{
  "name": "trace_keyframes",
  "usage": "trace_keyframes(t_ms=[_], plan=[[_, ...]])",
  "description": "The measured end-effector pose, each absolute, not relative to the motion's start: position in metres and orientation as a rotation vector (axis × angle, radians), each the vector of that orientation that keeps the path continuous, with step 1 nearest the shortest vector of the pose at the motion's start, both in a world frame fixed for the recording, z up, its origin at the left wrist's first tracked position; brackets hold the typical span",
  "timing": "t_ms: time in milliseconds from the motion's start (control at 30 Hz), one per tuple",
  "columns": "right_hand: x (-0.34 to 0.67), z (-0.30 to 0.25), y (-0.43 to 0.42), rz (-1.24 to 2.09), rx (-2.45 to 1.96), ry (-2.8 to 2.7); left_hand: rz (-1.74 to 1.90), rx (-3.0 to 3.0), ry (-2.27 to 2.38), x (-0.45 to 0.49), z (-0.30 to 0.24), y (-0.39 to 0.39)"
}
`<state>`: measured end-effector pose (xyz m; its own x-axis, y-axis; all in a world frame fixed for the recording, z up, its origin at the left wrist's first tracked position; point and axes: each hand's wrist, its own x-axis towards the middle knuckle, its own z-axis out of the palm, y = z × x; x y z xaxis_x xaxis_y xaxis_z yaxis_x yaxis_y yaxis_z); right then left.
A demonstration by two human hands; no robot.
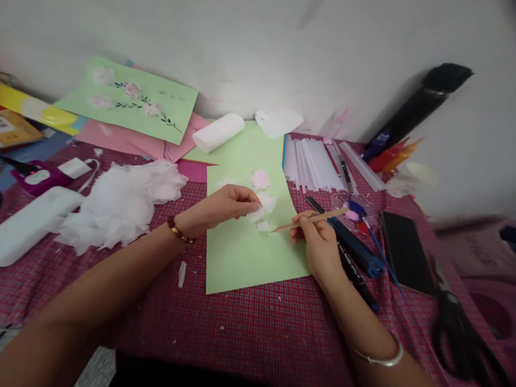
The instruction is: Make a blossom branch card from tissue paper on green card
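Observation:
A light green sheet of paper [251,265] lies in front of me, with a pale pink tissue flower [260,179] and a white tissue flower [265,204] on it. Thumb and fingers of my left hand [234,203] are pinched at the white flower's edge, on a bit of white tissue paper. A small white tissue piece [263,225] lies just below. In my right hand [319,241] is a thin wooden stick [310,218], held like a pen. Its pointed tip is close to the small tissue piece; whether it touches the paper, I cannot tell.
Left are a heap of white tissue pieces [117,199], a white glue gun [24,227] and a green flower card [140,99]. A tissue roll [219,132] lies behind. Glue sticks [312,165], pens [354,274], a phone [407,249] and black-handled scissors [462,332] lie right.

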<state>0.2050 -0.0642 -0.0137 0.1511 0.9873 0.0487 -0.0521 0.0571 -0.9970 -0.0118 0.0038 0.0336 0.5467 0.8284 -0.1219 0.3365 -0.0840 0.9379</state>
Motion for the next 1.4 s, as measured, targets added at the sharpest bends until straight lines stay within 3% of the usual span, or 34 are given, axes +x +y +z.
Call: trace_keyframes(t_ms=[600,800,1000,1400], plan=[[0.201,-0.012,-0.065,1.011,-1.289,-1.234,0.263,1.535,0.794,-0.028,0.020,0.022],[0.205,-0.018,-0.063,1.047,-1.245,-1.094,0.057,1.853,0.681,-0.026,0.020,0.018],[0.203,-0.015,-0.067,0.997,-1.210,-1.138,0.242,2.161,0.790,-0.007,0.014,0.007],[0.193,-0.002,-0.082,0.783,-1.251,-1.511,0.379,2.089,0.851,-0.001,0.006,0.007]])
